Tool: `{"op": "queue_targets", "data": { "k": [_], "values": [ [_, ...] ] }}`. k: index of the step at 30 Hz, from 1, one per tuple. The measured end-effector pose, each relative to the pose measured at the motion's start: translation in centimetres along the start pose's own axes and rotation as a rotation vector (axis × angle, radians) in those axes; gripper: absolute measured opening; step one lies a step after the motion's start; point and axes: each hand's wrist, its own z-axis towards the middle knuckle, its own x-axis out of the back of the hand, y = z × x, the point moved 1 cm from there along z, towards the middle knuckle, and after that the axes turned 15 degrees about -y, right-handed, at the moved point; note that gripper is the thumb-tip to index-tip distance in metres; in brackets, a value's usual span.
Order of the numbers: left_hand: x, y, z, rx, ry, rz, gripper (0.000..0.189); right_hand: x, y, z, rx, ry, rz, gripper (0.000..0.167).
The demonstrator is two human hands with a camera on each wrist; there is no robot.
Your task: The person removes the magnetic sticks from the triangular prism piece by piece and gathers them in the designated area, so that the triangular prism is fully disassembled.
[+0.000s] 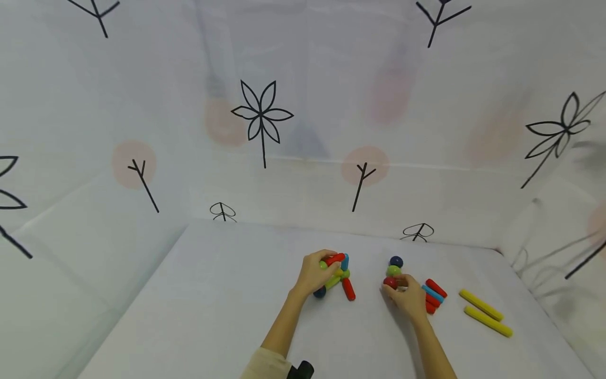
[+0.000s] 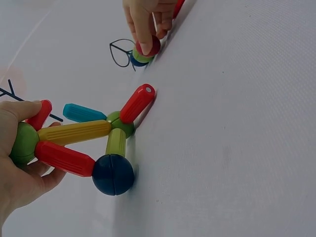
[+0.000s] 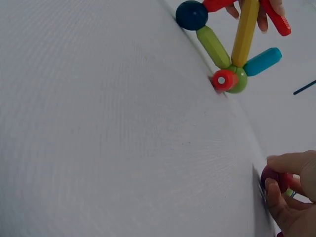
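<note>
My left hand grips a structure of magnetic rods and balls by its upper green ball and a red rod. From that ball a yellow rod runs to a lower green ball, which also bears light-blue, red and lime rods. A dark blue ball joins the lime rod and another red rod. To the right, my right hand pinches a red ball between thumb and fingers. Just beyond it are a green ball and a navy ball in a row.
Right of my right hand lie several short rods, red and light blue, side by side and partly hidden by the hand. Two long yellow rods lie farther right. A patterned white cloth stands behind the white table.
</note>
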Motion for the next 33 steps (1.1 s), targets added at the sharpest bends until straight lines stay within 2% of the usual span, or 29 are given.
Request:
{"op": "queue_targets", "data": {
  "k": [9,17,25,28,33],
  "values": [
    [0.1,0.0,-0.2,-0.001,0.002,-0.002,0.029,-0.5,0.1,0.1,-0.026,0.014,0.040,0.050],
    [0.1,0.0,-0.3,-0.009,0.007,0.010,0.030,-0.7,0.0,0.1,-0.042,0.028,0.032,0.050],
    [0.1,-0.2,-0.8,-0.022,0.008,0.020,0.036,-1.1,-0.7,-0.3,-0.003,0.083,-0.128,0.053],
    [0.1,-0.3,-0.9,-0.035,0.005,0.017,0.040,-1.3,-1.5,-0.5,0.043,0.123,-0.159,0.053],
    [0.3,-0.4,-1.3,-0.062,0.017,0.020,0.043,-1.6,-3.2,-0.3,0.225,0.168,-0.179,0.045]
  ]
}}
